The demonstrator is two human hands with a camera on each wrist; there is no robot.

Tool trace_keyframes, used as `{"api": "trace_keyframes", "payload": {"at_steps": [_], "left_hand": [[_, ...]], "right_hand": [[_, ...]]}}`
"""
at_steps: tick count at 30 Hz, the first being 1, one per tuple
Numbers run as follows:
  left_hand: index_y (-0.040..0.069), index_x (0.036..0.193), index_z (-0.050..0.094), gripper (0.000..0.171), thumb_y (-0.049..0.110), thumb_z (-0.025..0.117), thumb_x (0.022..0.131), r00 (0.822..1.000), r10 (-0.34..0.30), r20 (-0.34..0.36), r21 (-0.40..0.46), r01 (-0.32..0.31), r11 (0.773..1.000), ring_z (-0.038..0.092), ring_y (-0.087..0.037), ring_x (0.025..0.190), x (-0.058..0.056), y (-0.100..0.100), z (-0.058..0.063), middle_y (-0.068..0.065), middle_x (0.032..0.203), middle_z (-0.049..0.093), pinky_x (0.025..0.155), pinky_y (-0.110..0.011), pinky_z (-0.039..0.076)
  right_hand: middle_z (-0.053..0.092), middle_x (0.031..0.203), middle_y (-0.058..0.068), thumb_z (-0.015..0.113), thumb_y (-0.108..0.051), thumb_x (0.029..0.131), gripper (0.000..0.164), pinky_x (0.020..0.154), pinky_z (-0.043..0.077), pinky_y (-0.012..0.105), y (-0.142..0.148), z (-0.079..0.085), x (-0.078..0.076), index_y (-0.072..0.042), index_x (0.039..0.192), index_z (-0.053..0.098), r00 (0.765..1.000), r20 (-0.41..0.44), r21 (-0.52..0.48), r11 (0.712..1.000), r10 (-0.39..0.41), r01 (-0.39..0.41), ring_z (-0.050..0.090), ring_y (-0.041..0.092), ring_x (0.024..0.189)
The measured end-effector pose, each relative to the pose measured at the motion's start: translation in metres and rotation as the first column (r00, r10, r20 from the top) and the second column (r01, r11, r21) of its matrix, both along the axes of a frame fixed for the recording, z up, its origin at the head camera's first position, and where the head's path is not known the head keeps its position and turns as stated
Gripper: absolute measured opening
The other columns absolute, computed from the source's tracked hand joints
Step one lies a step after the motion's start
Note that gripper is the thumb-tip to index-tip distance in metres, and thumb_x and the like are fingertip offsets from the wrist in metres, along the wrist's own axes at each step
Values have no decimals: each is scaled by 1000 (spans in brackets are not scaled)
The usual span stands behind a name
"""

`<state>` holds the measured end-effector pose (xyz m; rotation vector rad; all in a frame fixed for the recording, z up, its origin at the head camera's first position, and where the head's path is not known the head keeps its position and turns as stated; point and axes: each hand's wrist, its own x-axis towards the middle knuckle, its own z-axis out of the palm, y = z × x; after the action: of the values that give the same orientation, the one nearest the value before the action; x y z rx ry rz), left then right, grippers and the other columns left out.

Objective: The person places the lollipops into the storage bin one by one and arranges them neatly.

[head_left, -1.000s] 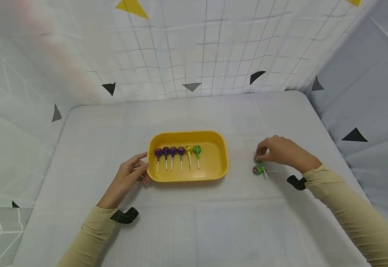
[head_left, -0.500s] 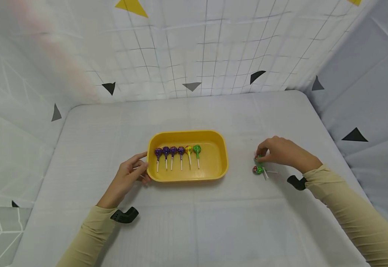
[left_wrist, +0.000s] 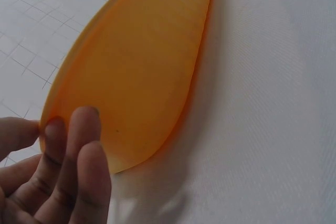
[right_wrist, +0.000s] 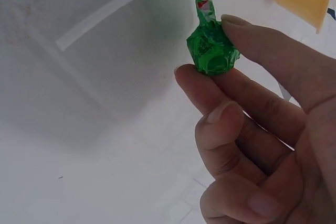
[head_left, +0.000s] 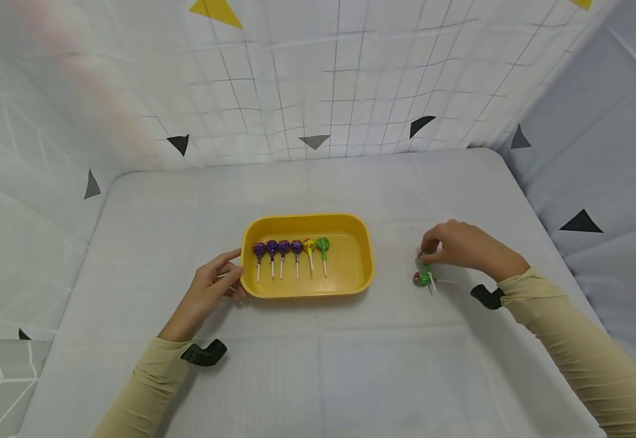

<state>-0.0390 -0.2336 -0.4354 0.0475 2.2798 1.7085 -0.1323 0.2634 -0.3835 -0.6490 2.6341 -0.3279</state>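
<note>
My left hand (head_left: 214, 283) grips the left end of a yellow tray (head_left: 351, 264), thumb and fingers at its rim (left_wrist: 50, 95). Inside the tray, purple lollipops (head_left: 284, 247), a yellow lollipop (head_left: 309, 246) and a green lollipop (head_left: 323, 245) lie in a row, sticks toward me. Right of the tray, my right hand (head_left: 455, 246) pinches the head of a green-wrapped lollipop (right_wrist: 212, 53) between thumb and fingertips. Just below that hand, a red and green lollipop (head_left: 422, 278) lies on the table, its white stick (right_wrist: 105, 14) crossing the held one's stick.
A white cloth covers the table (head_left: 307, 365). White sheeting with a grid and dark triangles (head_left: 315, 142) rises behind it, and a grey sheet (head_left: 613, 152) stands along the right side. The tray's right half shows bare yellow floor.
The pinched lollipop's stick has swung slightly left across the other lollipop, which has shifted a touch left. My right hand has barely moved; the left hand and tray stay put.
</note>
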Motion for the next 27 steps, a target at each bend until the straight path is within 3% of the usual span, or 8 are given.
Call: {"api": "trace_keyframes", "payload": {"at_steps": [13,27], "left_hand": [[7,158,40,55,28,55,109,1000,-4,-5,9,4,1000,71,-16,79,0,-1,0,-21,104,64,74,-31,64],[7,157,40,54,27,55,109,1000,-2,-2,11,2,1000,71,-16,78,-1,-1,-1,-20,104,65,74,-30,64]], "right_hand": [[77,90,-6,83,-28,88,13,70,58,38,-6,11,-5,-17,94,79,1000,-10,-8,1000,-11,10,70,13,83],[76,87,-7,83,-29,89,11,68,56,30,-22,26,-12,-19,94,79,999,-43,-69,997,33,-36,66,9,76]]}}
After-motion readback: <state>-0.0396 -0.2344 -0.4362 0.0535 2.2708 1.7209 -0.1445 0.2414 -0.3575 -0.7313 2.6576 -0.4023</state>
